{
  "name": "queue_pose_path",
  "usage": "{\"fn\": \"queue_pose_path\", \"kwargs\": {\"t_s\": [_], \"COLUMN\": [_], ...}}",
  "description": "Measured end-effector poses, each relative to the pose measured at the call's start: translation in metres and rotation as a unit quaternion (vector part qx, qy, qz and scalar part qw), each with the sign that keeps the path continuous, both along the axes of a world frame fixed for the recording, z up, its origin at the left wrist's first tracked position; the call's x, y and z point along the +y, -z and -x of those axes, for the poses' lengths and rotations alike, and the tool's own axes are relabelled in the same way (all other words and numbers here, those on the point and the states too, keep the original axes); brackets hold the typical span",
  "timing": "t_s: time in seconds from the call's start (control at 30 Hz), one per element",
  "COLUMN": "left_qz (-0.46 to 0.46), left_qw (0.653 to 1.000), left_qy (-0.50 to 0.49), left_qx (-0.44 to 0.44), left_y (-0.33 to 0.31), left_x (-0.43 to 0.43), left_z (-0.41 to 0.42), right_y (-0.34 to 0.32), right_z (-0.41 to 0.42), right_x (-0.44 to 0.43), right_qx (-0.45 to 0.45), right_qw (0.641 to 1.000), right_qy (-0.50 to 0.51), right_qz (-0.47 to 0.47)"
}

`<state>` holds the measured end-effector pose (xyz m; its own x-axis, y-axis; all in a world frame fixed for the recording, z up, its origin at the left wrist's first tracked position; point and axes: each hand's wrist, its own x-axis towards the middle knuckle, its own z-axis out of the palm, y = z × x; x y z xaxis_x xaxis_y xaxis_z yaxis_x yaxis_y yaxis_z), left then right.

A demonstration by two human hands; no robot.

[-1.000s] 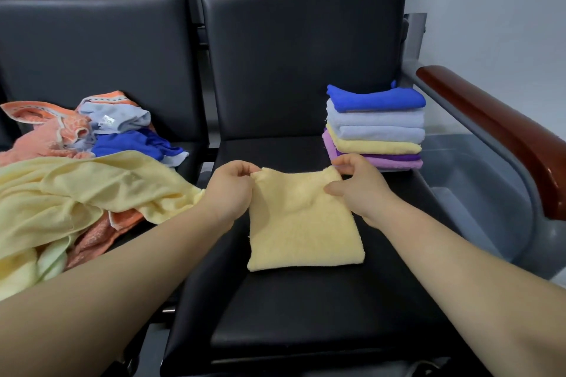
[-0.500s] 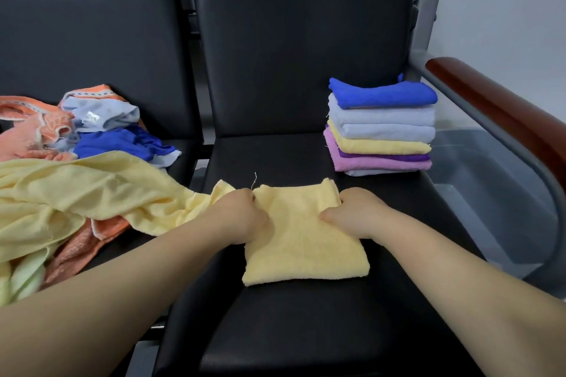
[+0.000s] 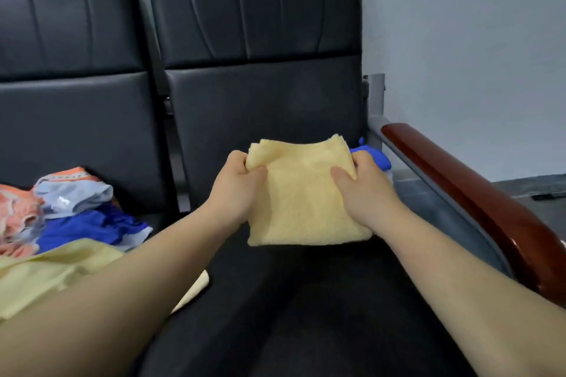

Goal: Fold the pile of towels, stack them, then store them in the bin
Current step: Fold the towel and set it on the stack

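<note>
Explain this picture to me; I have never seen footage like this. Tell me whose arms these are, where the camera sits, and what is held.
There is no machine: a person works with bare hands, and the one camera is worn on the head, looking forward and down. The left hand and right hand each pinch a side of a folded yellow towel, held above a black seat. Behind it peeks a blue towel. On the next seat lies a loose pile of towels, unfolded.
</note>
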<state>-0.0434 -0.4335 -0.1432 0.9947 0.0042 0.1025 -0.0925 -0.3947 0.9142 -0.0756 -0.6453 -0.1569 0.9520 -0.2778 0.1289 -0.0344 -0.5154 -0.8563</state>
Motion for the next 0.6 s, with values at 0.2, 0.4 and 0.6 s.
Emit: {"fn": "queue_pose_path", "kwargs": {"t_s": [0.2, 0.4, 0.6], "left_qz": [0.057, 0.032, -0.002], "left_qw": [0.998, 0.989, 0.993], "left_qy": [0.017, -0.025, -0.019], "left_qx": [0.024, 0.14, 0.118], "left_y": [-0.037, 0.001, 0.018], "left_x": [-0.072, -0.119, -0.102], "left_z": [-0.097, -0.168, -0.157], "right_y": [-0.049, -0.022, -0.028], "right_z": [-0.084, -0.155, -0.132], "right_x": [-0.063, -0.099, -0.086], "right_qx": [-0.031, 0.117, 0.078], "right_qw": [0.996, 0.97, 0.947], "right_qy": [0.049, 0.057, 0.039], "right_qz": [0.066, 0.204, 0.31]}}
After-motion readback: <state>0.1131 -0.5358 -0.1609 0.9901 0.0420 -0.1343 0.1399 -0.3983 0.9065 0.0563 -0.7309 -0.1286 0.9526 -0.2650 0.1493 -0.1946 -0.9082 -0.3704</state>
